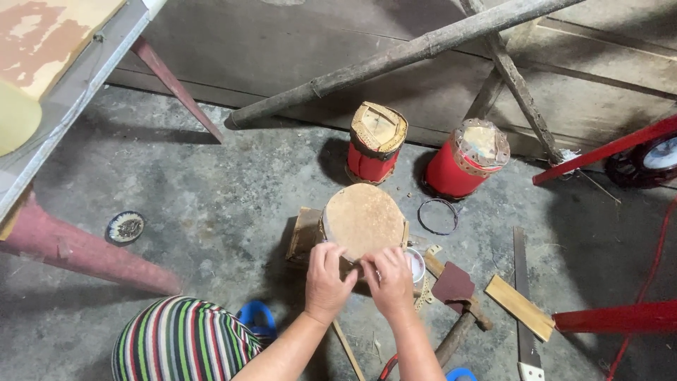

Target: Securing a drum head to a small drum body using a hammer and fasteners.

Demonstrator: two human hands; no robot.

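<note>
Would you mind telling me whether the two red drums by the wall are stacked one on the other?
No, the two red drums stand side by side on the concrete floor, apart from each other.

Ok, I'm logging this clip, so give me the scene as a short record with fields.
left hand: grips near edge of the drum skin
right hand: grips the same edge, beside the left
drum: stands on a wooden block on the concrete floor
behind: two red drums by the wall
right of hands: hammer, saw, wire ring
</note>
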